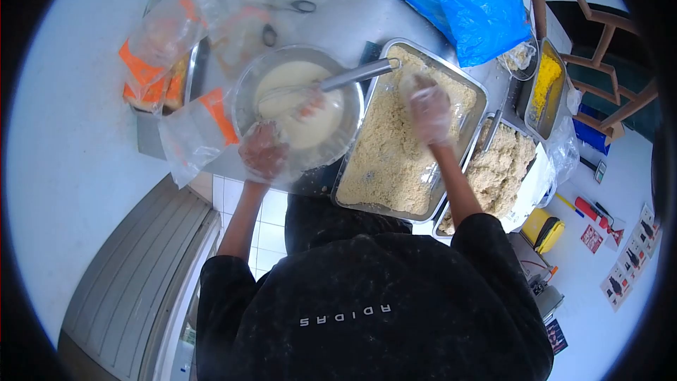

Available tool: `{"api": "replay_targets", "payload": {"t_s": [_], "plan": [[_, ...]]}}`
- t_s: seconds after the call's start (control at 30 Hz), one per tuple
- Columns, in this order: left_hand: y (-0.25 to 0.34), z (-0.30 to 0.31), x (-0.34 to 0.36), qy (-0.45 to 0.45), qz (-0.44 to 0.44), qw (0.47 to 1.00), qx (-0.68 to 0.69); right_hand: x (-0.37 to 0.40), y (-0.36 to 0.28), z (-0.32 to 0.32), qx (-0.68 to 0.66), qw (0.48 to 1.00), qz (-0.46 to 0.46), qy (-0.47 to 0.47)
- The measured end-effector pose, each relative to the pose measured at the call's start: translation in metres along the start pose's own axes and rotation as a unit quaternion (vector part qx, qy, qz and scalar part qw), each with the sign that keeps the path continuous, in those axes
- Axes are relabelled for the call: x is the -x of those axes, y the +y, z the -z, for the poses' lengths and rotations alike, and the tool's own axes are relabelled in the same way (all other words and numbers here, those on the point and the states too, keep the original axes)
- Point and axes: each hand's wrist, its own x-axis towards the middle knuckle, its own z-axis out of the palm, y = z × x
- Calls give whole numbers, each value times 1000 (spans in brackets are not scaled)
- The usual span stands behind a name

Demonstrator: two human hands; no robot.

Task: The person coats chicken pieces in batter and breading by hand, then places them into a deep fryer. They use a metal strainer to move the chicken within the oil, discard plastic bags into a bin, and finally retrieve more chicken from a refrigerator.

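Observation:
My left hand (264, 152), in a clear plastic glove, is at the near-left rim of a metal bowl (242, 88) of pale, creamy batter (296, 130). Its fingers are wet and blurred. A whisk (360, 75) leans in the batter, its metal handle reaching over toward the crumb tray. My right hand (429, 111), also gloved, is over a metal tray (482, 102) spread with pale yellow crumbs (384, 159). Its fingers are curled around something pale at their tips; I cannot tell what it is.
A second tray of lumpy, pale mixture (497, 169) stands at the right. Behind are a blue plastic bag (472, 7) and a container of yellow shreds (544, 88). Clear bags with orange bands (201, 123) and scissors (302, 6) lie at the left and back.

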Motion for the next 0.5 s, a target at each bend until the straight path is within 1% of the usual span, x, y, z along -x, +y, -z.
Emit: {"api": "replay_targets", "payload": {"t_s": [0.03, 0.07, 0.13, 0.17, 0.23, 0.3, 0.33, 0.37, 0.4, 0.43, 0.47, 0.5], "plan": [[0, -2, 1, -12, 29, 999, 19, 9, -8, 8, 217, 975, 37, -13], [-1, -5, -1, -9, 5, 1000, 12, 23, 8, -15, 116, 989, 75, 51], [-3, -3, 0, -13, -39, 999, -5, 20, 7, -19, 104, 993, 31, 39], [2, 1, 6, -33, -21, 999, -13, 24, 5, -17, 98, 995, 7, 28], [5, 0, -3, -45, 4, 998, -40, 18, 4, -14, 109, 994, 8, 32], [4, -2, -15, -44, 44, 998, -21, 18, 10, -19, 102, 994, -1, 47], [9, 0, -12, -51, 69, 996, -6, 19, 13, -19, 135, 989, 17, 57], [14, 5, -6, -68, 62, 996, 3, 27, 17, -18, -32, 996, -31, 80], [15, 9, -4, -80, 58, 995, 9, 30, 25, -18, -200, 972, -74, 102], [12, 8, -8, -82, 53, 995, 12, 21, 35, -18, -362, 918, -107, 123], [9, 3, -10, -63, 52, 997, -2, 12, 45, -17, -516, 835, -137, 135], [8, 1, -7, -56, 50, 997, -16, 14, 52, -16, -653, 724, -174, 137]]}}
